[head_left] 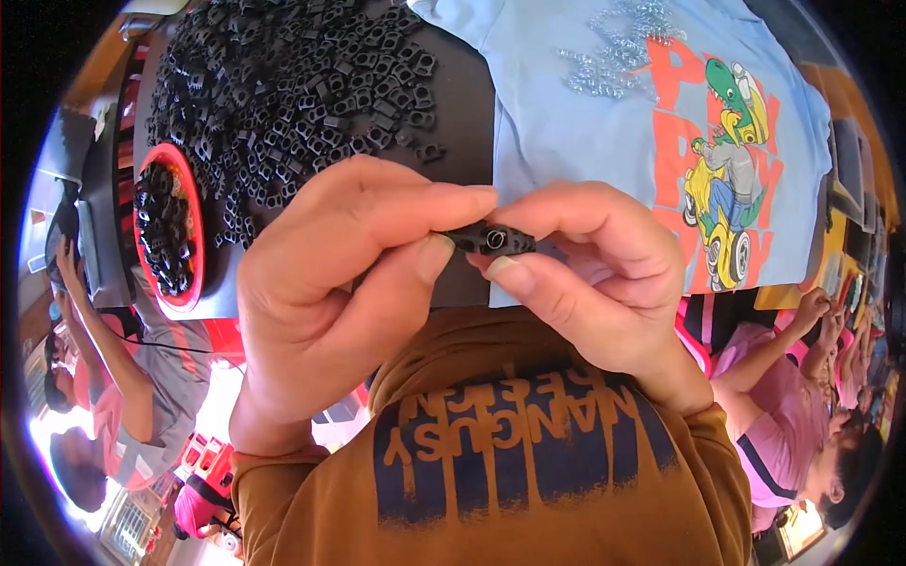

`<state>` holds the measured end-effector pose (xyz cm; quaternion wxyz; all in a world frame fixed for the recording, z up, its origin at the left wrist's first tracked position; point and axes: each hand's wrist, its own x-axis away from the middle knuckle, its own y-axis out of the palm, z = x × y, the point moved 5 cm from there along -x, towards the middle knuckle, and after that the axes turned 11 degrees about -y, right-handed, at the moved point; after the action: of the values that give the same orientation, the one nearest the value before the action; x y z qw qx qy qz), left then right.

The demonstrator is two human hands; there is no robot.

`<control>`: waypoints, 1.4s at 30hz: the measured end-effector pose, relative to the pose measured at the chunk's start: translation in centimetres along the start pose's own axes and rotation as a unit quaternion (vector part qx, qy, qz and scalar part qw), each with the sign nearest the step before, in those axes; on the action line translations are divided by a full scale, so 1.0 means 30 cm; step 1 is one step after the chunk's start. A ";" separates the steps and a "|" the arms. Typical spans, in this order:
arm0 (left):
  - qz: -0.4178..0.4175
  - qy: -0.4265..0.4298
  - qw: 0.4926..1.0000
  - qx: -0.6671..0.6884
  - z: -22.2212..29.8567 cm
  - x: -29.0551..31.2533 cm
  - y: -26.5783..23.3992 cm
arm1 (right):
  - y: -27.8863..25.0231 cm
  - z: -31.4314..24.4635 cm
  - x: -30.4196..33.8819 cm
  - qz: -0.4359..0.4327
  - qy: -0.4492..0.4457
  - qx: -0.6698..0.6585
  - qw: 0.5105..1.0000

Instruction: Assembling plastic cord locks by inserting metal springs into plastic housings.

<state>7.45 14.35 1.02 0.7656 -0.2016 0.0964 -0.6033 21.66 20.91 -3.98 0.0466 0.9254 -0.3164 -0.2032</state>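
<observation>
In front of my chest I hold a small black plastic part [469, 240] between both hands. A thin metal coil spring [495, 239] shows in its opening. My left hand [344, 259] is closed, with thumb and index finger pinching the part's left end. From the other side, my right hand [604, 259] pinches the right end between thumb and forefinger, its other fingers curled in. Beyond my left hand, loose black plastic parts with holes [311, 90] are heaped on the dark table [462, 132]. Past my right hand lies a tangle of small silvery springs [613, 61].
The springs lie on a light blue T-shirt [576, 141] with a cartoon dinosaur print, spread over the table's right side. At the left edge stands a red bowl [195, 226] of black parts. People sit at left [142, 377] and right [764, 406], their hands busy.
</observation>
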 end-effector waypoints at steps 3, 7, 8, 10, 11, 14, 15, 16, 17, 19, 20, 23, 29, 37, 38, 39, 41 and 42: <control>0.011 -0.017 0.999 -0.027 0.011 0.009 0.002 | -0.001 -0.002 0.000 0.007 0.013 -0.015 1.000; 0.022 -0.001 1.000 -0.015 0.018 0.008 -0.005 | 0.006 0.001 0.001 0.016 0.008 -0.016 1.000; 0.008 0.014 1.000 -0.021 0.025 0.004 -0.002 | 0.006 0.007 0.001 0.062 0.014 -0.041 0.997; -0.001 0.003 1.000 -0.027 0.032 -0.001 0.002 | -0.002 0.012 0.005 0.108 0.020 -0.067 0.992; -0.010 -0.009 0.999 -0.032 0.032 -0.003 0.006 | -0.004 0.013 0.007 0.107 0.024 -0.067 0.992; -0.012 -0.015 0.999 -0.031 0.037 -0.005 0.007 | -0.006 0.010 0.006 0.103 0.035 -0.065 0.992; -0.013 -0.016 0.999 -0.032 0.041 -0.004 0.009 | -0.006 0.010 0.005 0.100 0.043 -0.063 0.992; -0.003 -0.049 0.999 -0.001 0.038 -0.001 0.007 | -0.014 0.009 0.005 0.099 0.043 -0.065 0.992; 0.008 -0.082 0.996 0.030 0.032 0.001 0.004 | -0.015 0.002 0.001 0.053 0.026 -0.050 0.997; -0.001 -0.065 0.998 0.023 0.032 -0.001 0.004 | -0.003 -0.002 0.000 0.007 0.010 -0.035 0.999; -0.010 -0.047 0.999 0.017 0.034 -0.004 0.005 | -0.003 0.005 0.003 0.050 0.014 -0.048 0.998; -0.029 -0.008 0.999 -0.035 0.045 -0.015 0.011 | -0.008 0.009 0.007 0.093 0.020 -0.050 0.994; -0.033 0.051 0.979 -0.196 0.081 -0.023 0.023 | -0.019 -0.008 0.000 0.026 -0.030 0.054 0.998; -0.048 -0.070 0.996 -0.019 0.038 -0.030 0.021 | -0.001 -0.009 0.000 0.015 -0.039 0.082 0.996; -0.042 -0.176 0.981 0.070 0.024 -0.029 0.024 | 0.000 0.002 -0.003 0.066 -0.053 0.063 0.994; -0.034 -0.279 0.947 0.158 0.001 -0.023 0.029 | -0.007 0.006 -0.002 0.117 -0.067 0.043 0.990; -0.043 -0.295 0.939 0.169 -0.008 -0.027 0.027 | -0.009 0.002 -0.003 0.118 -0.070 0.036 0.990; -0.053 -0.311 0.932 0.181 -0.014 -0.027 0.027 | -0.010 0.000 -0.004 0.118 -0.072 0.030 0.990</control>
<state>7.81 15.20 0.23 0.7477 -0.2413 -0.2681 -0.5575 21.76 21.23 -4.00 0.0197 0.8653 -0.4323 -0.2530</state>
